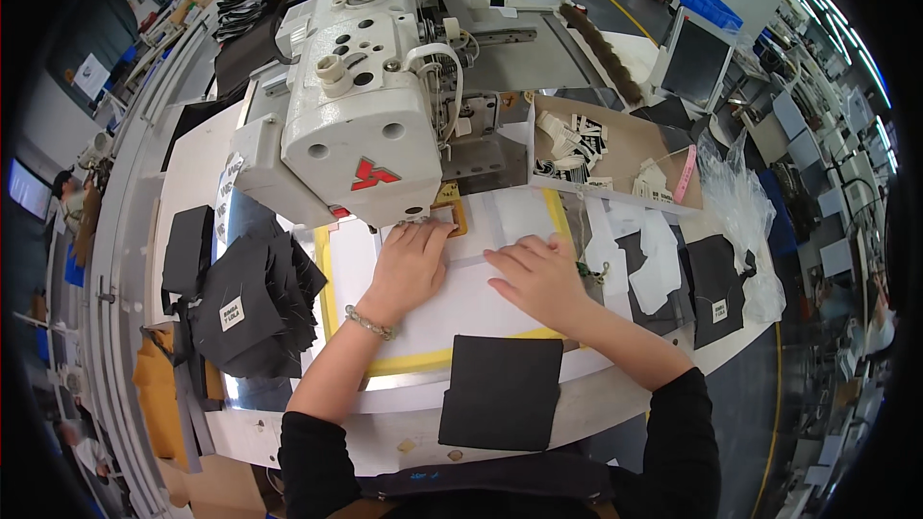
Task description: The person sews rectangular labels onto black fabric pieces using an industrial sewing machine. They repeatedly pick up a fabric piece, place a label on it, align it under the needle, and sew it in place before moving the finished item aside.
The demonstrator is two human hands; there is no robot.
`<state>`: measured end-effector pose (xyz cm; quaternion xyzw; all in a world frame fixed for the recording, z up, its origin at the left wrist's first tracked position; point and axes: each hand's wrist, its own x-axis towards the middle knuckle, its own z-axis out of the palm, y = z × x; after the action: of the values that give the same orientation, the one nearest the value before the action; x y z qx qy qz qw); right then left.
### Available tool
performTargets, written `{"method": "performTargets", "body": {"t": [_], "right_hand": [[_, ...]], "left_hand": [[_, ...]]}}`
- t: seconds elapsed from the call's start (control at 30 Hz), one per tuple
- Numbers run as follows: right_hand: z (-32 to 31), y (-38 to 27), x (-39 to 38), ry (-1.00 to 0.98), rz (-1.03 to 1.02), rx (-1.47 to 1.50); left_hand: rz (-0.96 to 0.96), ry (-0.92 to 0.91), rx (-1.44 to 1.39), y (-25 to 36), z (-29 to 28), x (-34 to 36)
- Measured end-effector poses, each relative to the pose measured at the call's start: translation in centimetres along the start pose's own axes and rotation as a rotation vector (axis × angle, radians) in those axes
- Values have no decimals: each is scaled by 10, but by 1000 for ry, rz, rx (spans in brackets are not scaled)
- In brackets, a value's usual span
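Observation:
My left hand (411,264) lies on the white work surface under the head of a large white sewing machine (356,125). Its fingers stretch forward, and the tips come close to a small yellow-brown frame (460,217) below the needle area. The machine head partly hides those fingertips. To the right, my right hand (538,279) rests over a white sheet (423,312) edged with yellow tape, fingers spread and nothing visible in them. Nearer to me, a black fabric panel (501,392) lies at the table's front edge.
Stacked black fabric pieces (252,303) with a white label lie at left. A cardboard box (615,149) of white labels stands at right, near a labelled black piece (716,288) and clear plastic bag (745,231). Mustard fabric (162,394) hangs at the left edge.

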<state>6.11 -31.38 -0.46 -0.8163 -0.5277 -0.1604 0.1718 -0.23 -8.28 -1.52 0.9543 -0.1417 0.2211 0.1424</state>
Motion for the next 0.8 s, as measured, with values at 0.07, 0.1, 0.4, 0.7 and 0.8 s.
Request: {"method": "performTargets", "body": {"t": [0.07,0.1,0.4,0.7,0.8], "right_hand": [[-17,19,-17,37,92,-21],[-24,27,-25,56,136,-30],[-21,29,-62,73,248,39],[-35,43,-74,147,259,-73],[-45,49,-76,152,326,-80]], "left_hand": [[22,12,30,-2,3,-1],[32,17,46,-2,5,-1],[119,77,-94,28,-6,3],[277,-302,-557,111,5,-9],[263,-316,-533,114,14,-6]]}}
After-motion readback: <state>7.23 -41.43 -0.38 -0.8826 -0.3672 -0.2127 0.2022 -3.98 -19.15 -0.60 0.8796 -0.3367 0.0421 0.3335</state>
